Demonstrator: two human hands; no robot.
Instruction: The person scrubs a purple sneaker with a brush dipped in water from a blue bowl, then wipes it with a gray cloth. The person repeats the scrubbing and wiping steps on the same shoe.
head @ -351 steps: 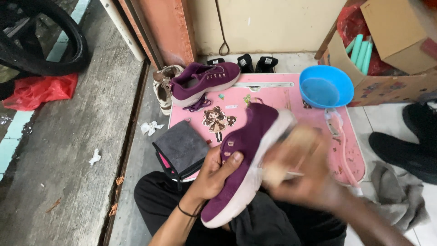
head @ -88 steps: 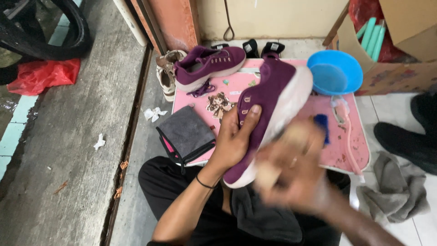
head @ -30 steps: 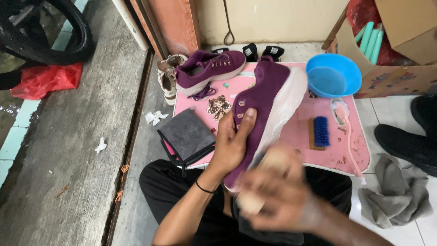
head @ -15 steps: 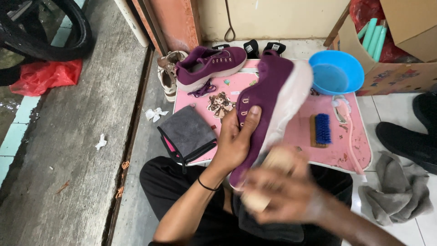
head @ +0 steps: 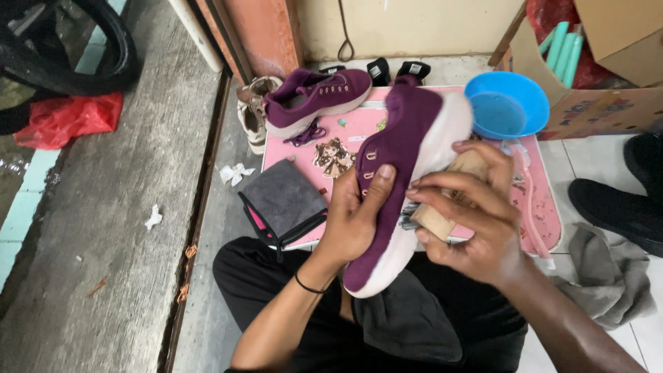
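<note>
We see the purple shoe (head: 400,166) held up over the person's lap, tilted on its side with the toe pointing down toward the body and the heel up toward the pink surface (head: 532,207). The left hand (head: 356,217) is clamped on it from the upper side, thumb across the eyelets and fingers wrapped under. The right hand (head: 469,221) is closed around a wooden brush (head: 452,197), which it presses against the shoe's white sole (head: 442,145); the two hands sit just beside each other with the shoe between them.

The second purple shoe (head: 314,97) lies on the far left corner of the surface, its loose lace (head: 307,132) beside it. A blue bowl (head: 507,103) stands at the far right corner, and a folded grey cloth (head: 283,200) rests on the near left edge. A beige shoe (head: 252,114) lies on the floor just left of the surface.

Most of the brush is covered by the right hand's fingers, so we cannot make out its bristles clearly. The shoe's inner side faces away from us. A dark cloth (head: 407,324) lies on the lap below the shoe. At the right edge a black shoe (head: 621,207) and a grey rag (head: 608,283) are partly cut off.
</note>
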